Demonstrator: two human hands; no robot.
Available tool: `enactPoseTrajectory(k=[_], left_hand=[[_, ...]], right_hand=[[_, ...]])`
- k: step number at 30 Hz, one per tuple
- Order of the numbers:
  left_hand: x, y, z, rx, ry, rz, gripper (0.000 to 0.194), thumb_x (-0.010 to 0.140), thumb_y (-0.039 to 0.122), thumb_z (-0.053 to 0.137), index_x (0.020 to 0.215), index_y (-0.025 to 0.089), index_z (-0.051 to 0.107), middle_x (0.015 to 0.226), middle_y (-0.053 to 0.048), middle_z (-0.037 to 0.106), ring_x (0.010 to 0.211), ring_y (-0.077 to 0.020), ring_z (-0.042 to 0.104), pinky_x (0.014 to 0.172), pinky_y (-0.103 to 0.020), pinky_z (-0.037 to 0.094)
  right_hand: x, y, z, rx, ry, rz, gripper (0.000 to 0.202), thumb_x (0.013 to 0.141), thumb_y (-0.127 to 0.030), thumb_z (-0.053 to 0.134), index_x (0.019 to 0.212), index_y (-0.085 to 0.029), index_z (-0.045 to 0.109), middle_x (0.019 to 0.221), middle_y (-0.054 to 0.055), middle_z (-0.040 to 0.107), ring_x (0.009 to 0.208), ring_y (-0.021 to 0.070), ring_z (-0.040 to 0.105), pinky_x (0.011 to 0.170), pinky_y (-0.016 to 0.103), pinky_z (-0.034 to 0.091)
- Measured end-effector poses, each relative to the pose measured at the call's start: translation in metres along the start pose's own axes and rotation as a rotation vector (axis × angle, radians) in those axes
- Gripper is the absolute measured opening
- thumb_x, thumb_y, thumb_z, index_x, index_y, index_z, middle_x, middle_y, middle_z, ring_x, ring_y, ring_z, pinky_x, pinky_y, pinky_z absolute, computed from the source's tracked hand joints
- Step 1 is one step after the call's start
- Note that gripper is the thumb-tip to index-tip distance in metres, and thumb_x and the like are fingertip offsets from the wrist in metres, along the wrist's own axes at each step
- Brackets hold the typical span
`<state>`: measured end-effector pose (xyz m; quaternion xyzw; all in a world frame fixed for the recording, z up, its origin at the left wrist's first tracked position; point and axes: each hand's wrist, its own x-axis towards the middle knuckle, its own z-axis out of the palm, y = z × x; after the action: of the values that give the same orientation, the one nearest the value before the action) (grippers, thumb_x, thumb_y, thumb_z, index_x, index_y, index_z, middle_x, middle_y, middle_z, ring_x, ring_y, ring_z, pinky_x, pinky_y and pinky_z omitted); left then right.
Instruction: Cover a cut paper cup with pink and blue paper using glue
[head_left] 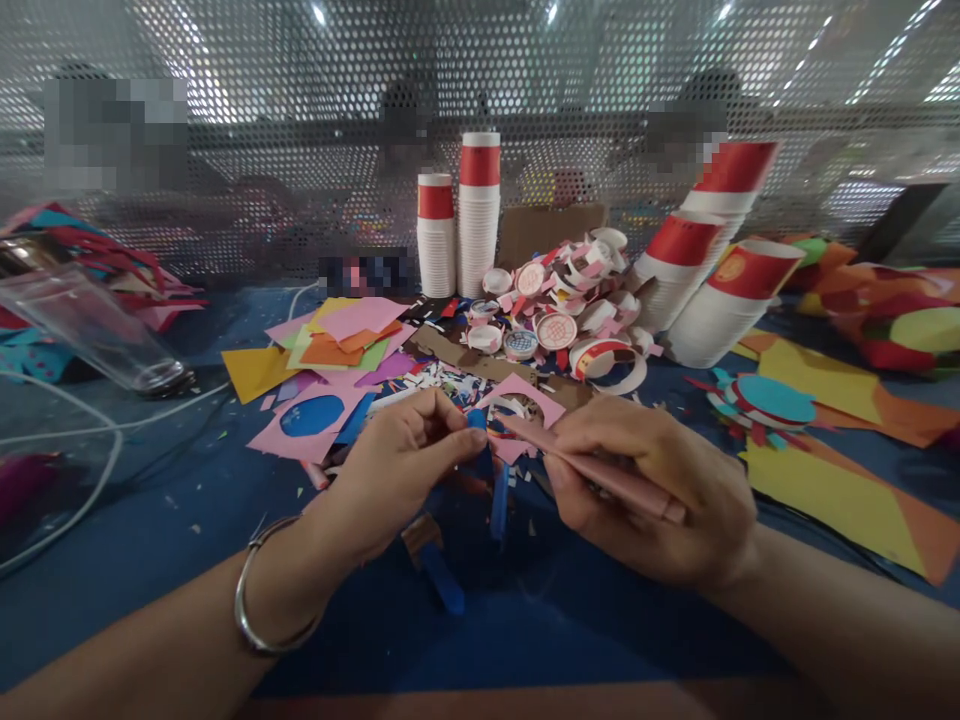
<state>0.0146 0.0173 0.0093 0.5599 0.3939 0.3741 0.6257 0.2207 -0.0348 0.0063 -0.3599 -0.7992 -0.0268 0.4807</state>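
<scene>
Here, both hands are up in front of the body, apart from each other but close, above the middle of the counter (592, 640). The left hand (401, 465) pinches a small blue strip (477, 421) between thumb and fingers, and a silver bracelet (241, 605) circles that wrist. The right hand (660, 485) is closed round a pink pen-like tool (619, 478), its narrow end slanting toward the blue strip; whether the two touch, I cannot tell. Just beyond the fingers lies a pink sheet with a round hole (516, 385), among white paper scraps (450, 379). Nearer the body, a loose blue piece (444, 582) lies beside a brown scrap (422, 537). To the left, coloured papers (360, 318) overlap, with another holed pink sheet (274, 440) in front of them. Behind the scraps rises a heap of cut cup parts (556, 328), between two upright white-and-red cup stacks (478, 230) on the left and several leaning cup stacks (697, 335) on the right. Further right, a blue-topped round piece (772, 400) rests near yellow sheets (832, 490). A clear tumbler (97, 335) stands tilted in view at far left, near a white cable (111, 465).
</scene>
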Motion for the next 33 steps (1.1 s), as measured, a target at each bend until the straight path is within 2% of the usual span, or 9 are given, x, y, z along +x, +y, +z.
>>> enactPoseTrajectory(k=[5, 11, 19, 26, 33], left_hand=[[0.001, -0.0038, 0.0028, -0.03, -0.013, -0.026, 0.025, 0.083, 0.023, 0.079, 0.075, 0.018, 0.056, 0.068, 0.004, 0.067, 0.06, -0.0084, 0.066, 0.056, -0.019, 0.059], [-0.001, -0.0003, 0.0056, -0.106, -0.037, -0.028, 0.027, 0.081, 0.019, 0.081, 0.072, 0.016, 0.056, 0.067, 0.005, 0.066, 0.058, -0.0062, 0.063, 0.058, -0.017, 0.059], [-0.0025, 0.0017, 0.0069, -0.103, -0.032, -0.031, 0.026, 0.083, 0.012, 0.078, 0.071, 0.016, 0.055, 0.064, 0.006, 0.065, 0.056, -0.0052, 0.063, 0.055, -0.014, 0.057], [-0.0023, -0.0007, 0.0061, -0.072, -0.048, -0.01, 0.023, 0.085, 0.016, 0.076, 0.074, 0.016, 0.056, 0.068, 0.004, 0.067, 0.06, -0.0065, 0.063, 0.057, -0.017, 0.06], [-0.0022, -0.0008, 0.0067, -0.079, -0.046, -0.019, 0.024, 0.083, 0.014, 0.076, 0.073, 0.016, 0.055, 0.069, 0.004, 0.067, 0.061, -0.0069, 0.065, 0.056, -0.016, 0.059]], right_hand=[[0.0002, 0.0027, 0.0011, -0.013, -0.039, -0.016, 0.027, 0.087, -0.008, 0.063, 0.102, -0.027, 0.051, 0.082, 0.002, 0.072, 0.076, 0.0184, 0.073, 0.071, 0.033, 0.06], [0.0019, 0.0071, 0.0062, 0.025, 0.084, -0.147, 0.019, 0.082, -0.005, 0.066, 0.095, -0.017, 0.059, 0.075, 0.004, 0.071, 0.068, 0.016, 0.072, 0.066, 0.026, 0.059], [0.0015, 0.0071, 0.0068, -0.008, 0.068, -0.14, 0.015, 0.083, -0.006, 0.066, 0.092, -0.015, 0.06, 0.073, 0.004, 0.071, 0.068, 0.0148, 0.071, 0.067, 0.025, 0.058], [0.0013, 0.0064, 0.0077, 0.001, 0.062, -0.151, 0.014, 0.083, -0.005, 0.066, 0.092, -0.014, 0.061, 0.077, 0.005, 0.072, 0.074, 0.014, 0.072, 0.074, 0.023, 0.059], [-0.0008, 0.0054, 0.0085, -0.038, 0.045, -0.139, 0.012, 0.085, -0.006, 0.064, 0.089, -0.016, 0.06, 0.075, 0.001, 0.071, 0.073, 0.0125, 0.071, 0.072, 0.022, 0.057]])
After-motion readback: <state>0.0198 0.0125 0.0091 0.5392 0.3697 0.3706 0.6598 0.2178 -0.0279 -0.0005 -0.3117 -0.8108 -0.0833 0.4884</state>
